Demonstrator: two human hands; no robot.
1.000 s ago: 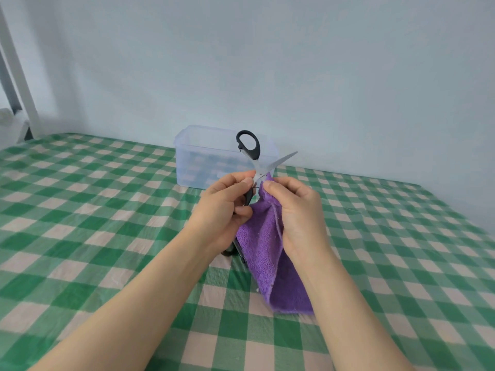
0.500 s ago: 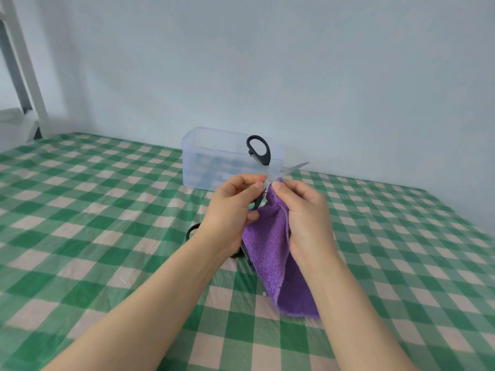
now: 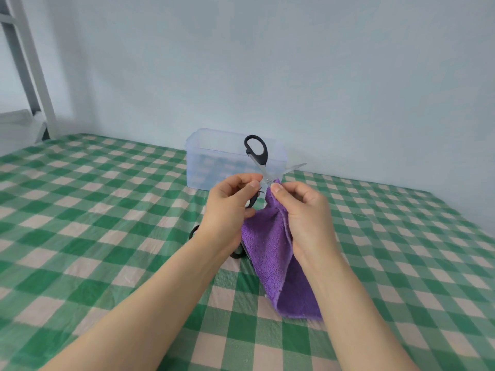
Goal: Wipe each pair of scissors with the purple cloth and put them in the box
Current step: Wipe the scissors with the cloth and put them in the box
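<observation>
My left hand [image 3: 229,207] grips black-handled scissors [image 3: 257,151] held up over the table, blades spread apart. One handle loop stands above my fingers; the other is mostly hidden inside my fist. My right hand [image 3: 302,215] pinches the purple cloth [image 3: 270,253] against a blade near the pivot, and the cloth hangs down to the table. A second pair of black-handled scissors [image 3: 193,232] lies on the table under my left wrist, mostly hidden. The clear plastic box [image 3: 214,162] stands behind my hands near the wall.
A green and cream checked tablecloth [image 3: 93,210] covers the table. A pale wall runs close behind the box. A white metal frame [image 3: 32,76] stands at the far left.
The view shifted, so hands and box sit further right. The right hand's pinch has slid up the blade towards the pivot. The second pair's handle came into view under my left wrist.
</observation>
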